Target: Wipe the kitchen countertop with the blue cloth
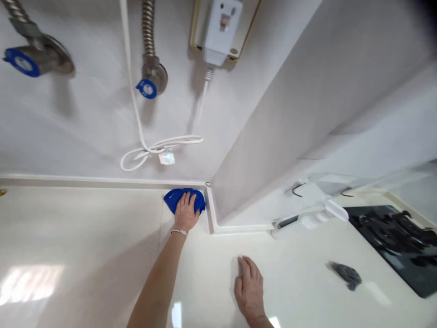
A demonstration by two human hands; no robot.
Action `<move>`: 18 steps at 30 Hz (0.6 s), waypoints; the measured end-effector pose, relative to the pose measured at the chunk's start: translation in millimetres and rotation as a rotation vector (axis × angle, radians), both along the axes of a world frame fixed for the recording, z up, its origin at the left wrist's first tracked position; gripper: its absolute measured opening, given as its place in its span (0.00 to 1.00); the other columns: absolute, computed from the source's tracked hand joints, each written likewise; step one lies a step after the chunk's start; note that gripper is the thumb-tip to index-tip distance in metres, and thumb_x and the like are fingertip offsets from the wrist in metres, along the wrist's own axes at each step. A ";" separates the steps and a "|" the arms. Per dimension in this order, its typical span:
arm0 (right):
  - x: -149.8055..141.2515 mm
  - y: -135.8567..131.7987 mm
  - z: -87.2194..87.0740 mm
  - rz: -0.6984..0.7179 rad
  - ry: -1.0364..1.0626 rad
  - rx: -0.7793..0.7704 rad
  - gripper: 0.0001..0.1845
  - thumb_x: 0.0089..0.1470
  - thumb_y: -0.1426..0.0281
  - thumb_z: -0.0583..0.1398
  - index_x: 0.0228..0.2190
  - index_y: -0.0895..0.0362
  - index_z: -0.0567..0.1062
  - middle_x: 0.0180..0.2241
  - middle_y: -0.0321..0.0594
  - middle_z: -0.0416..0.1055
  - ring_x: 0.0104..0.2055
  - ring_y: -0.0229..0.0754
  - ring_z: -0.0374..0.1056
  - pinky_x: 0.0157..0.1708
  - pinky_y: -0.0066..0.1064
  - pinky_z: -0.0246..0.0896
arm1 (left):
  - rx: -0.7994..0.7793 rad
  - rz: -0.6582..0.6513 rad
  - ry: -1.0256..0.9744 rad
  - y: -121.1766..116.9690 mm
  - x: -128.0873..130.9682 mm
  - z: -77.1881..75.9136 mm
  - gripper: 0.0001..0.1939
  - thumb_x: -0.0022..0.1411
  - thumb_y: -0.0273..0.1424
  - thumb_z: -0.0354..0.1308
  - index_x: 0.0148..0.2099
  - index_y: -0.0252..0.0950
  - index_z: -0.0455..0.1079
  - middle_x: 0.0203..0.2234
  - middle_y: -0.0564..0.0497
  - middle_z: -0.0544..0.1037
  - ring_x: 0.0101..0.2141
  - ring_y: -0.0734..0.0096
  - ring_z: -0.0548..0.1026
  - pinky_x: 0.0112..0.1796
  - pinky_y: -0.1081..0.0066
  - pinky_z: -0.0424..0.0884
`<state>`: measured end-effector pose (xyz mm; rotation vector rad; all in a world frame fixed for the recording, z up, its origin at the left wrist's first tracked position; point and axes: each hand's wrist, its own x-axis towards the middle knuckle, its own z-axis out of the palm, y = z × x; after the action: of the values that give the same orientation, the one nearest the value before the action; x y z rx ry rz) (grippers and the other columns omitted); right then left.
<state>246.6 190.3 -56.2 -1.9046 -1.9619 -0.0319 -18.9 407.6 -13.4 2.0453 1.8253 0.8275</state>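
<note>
My left hand (186,212), with a bracelet at its wrist, presses down on a blue cloth (173,198). The cloth is bunched under the fingers in the corner where the white countertop (102,237) meets the back wall and a jutting wall. Part of it spreads out to the left of the hand; the palm side is hidden. Lower down and to the right, my right hand (250,288) rests on the countertop, holding nothing, its fingers loosely extended and slightly bent.
On the back wall are two blue-handled valves (148,88), a white plug (218,36) and a looped white cable (157,148). A raised white edging (241,229) runs round the jutting wall. At right are a dark crumpled thing (347,274) and a black gas stove (389,237).
</note>
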 end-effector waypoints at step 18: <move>-7.6 7.6 8.9 -0.029 -0.031 -0.032 0.29 0.53 0.77 0.50 0.56 0.60 0.67 0.58 0.51 0.63 0.62 0.53 0.56 0.60 0.48 0.53 | -0.107 -0.199 -0.085 -75.0 19.8 21.0 0.25 0.46 0.20 0.55 0.48 0.38 0.70 0.58 0.47 0.72 0.60 0.55 0.66 0.59 0.55 0.63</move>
<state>239.0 198.0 -47.3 -1.9646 -1.9663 -0.0387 0.8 332.6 7.6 2.0503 1.5561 0.7333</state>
